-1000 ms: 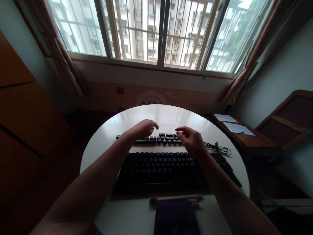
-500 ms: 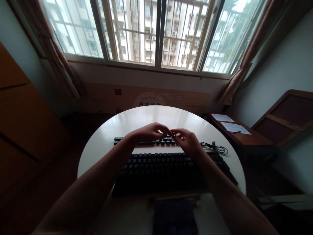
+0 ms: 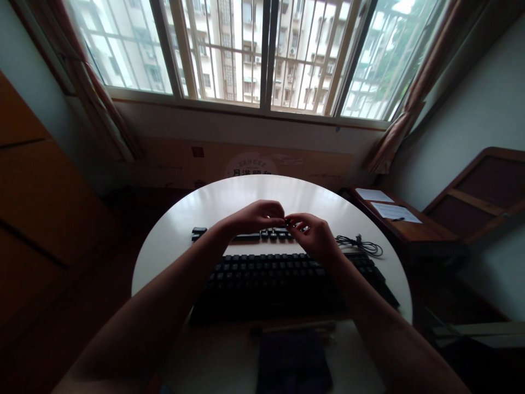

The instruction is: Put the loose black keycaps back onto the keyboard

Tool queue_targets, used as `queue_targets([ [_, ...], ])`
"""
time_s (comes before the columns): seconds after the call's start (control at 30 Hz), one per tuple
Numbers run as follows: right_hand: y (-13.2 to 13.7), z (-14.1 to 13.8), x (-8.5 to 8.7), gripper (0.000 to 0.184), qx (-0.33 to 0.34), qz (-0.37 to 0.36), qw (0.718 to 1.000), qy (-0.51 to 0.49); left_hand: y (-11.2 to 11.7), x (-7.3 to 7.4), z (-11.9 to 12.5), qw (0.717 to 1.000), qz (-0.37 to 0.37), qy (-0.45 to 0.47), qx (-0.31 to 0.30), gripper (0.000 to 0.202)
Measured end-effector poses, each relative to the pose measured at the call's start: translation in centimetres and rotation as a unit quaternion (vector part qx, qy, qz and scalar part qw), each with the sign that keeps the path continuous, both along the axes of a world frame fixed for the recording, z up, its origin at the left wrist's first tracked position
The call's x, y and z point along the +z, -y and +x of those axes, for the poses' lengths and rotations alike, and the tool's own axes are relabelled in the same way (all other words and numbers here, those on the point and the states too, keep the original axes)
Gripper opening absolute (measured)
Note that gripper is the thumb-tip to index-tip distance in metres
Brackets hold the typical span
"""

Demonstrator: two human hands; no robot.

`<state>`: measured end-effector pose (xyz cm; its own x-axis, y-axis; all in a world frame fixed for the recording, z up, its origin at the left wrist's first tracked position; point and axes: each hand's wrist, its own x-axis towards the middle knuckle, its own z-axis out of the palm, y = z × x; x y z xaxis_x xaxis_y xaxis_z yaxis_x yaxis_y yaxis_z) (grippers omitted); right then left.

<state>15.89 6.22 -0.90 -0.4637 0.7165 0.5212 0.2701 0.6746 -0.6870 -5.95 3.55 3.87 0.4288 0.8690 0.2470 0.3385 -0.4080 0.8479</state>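
Note:
My left hand [image 3: 258, 214] and my right hand [image 3: 310, 229] meet fingertip to fingertip above the far side of a black keyboard [image 3: 262, 273]. Pinched between their fingers is a small dark piece, which looks like a keycap [image 3: 288, 222]; the fingers partly cover it. Below the hands, loose black keycaps [image 3: 279, 235] lie in a row on the white round table [image 3: 184, 205]. A few more keycaps [image 3: 199, 232] show left of my left wrist. My forearms hide both ends of the keyboard in part.
A coiled black cable [image 3: 363, 246] lies on the table at the right. Nearer to me is a dark blue flat item [image 3: 293, 358], with a blurred thin object along its top edge. Papers [image 3: 396, 212] and a pen [image 3: 397, 219] rest on a brown side table at the right.
My left hand's fingers have curled in more, and the small dark piece now shows between the fingertips. My right hand has hardly moved.

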Motion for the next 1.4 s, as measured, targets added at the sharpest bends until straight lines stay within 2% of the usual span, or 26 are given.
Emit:
queue_targets([
  [0.33,0.2,0.1,0.3,0.032,0.011,-0.006,1.0,-0.007,-0.1,-0.5,0.6,0.999,0.033,0.0,0.029,0.03],
  [0.6,0.1,0.4,0.6,0.031,0.038,-0.042,0.998,0.016,-0.1,-0.8,0.4,0.999,0.016,-0.012,0.031,0.034],
  [0.73,0.4,0.3,0.8,0.023,0.029,-0.046,0.998,0.041,0.0,-0.6,0.4,1.0,0.007,-0.019,0.023,0.034],
  [0.87,0.6,0.5,1.1,0.02,0.032,-0.044,0.996,0.07,0.1,0.0,0.3,0.998,-0.008,-0.02,0.067,0.042],
  [0.97,0.6,0.6,1.2,0.019,0.044,-0.052,0.995,0.075,0.4,0.4,0.1,0.993,-0.029,-0.067,0.095,0.049],
  [1.07,0.7,0.7,1.4,0.021,0.042,-0.06,0.994,0.075,0.7,0.5,-0.1,0.986,-0.1,-0.126,0.037,0.055],
  [1.17,0.8,0.7,1.5,0.025,0.044,-0.065,0.995,0.068,0.8,0.3,-0.1,0.977,-0.156,-0.144,-0.021,0.061],
  [1.3,1.0,0.6,1.5,0.024,0.045,-0.068,0.995,0.064,0.7,-0.1,0.2,0.976,-0.165,-0.127,-0.066,0.058],
  [1.4,1.0,0.6,1.4,0.023,0.045,-0.073,0.994,0.067,0.7,-0.3,0.4,0.976,-0.165,-0.12,-0.075,0.055],
])
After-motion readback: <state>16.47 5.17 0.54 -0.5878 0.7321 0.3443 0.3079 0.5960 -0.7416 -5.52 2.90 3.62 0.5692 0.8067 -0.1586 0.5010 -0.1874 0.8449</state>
